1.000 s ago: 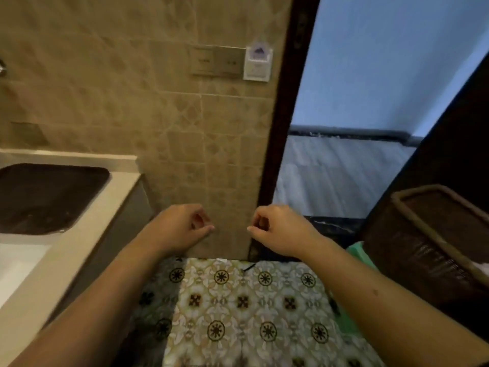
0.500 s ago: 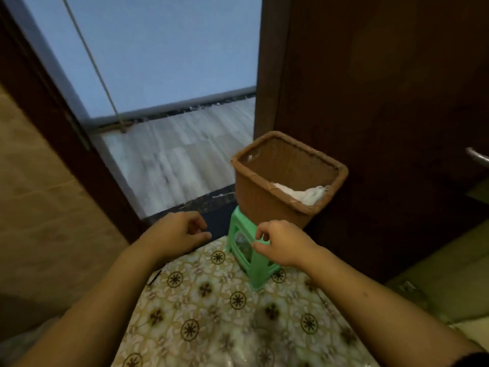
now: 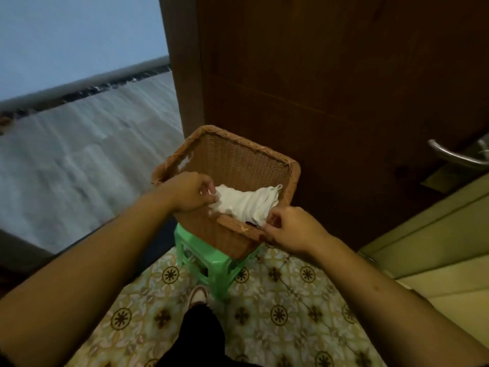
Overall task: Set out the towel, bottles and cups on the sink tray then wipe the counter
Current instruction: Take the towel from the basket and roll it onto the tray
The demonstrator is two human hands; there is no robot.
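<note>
Dim indoor scene, cool daylight from upper left (doorway), soft blur, wide-angle bending.

We see soft, ribbed white cloth in the towel (image 3: 246, 205), matt and creased. Around it, under both grips, the basket (image 3: 238, 157) is woven brown wicker with a rough, braided rim. Below that, the stool (image 3: 211, 263) looks like smooth green plastic (faintly glossy). Beyond the grips stands the door (image 3: 330, 88) of dark, smooth wood, and its handle (image 3: 455, 156) is shiny metal. The floor (image 3: 277, 300) is patterned tile.
</note>
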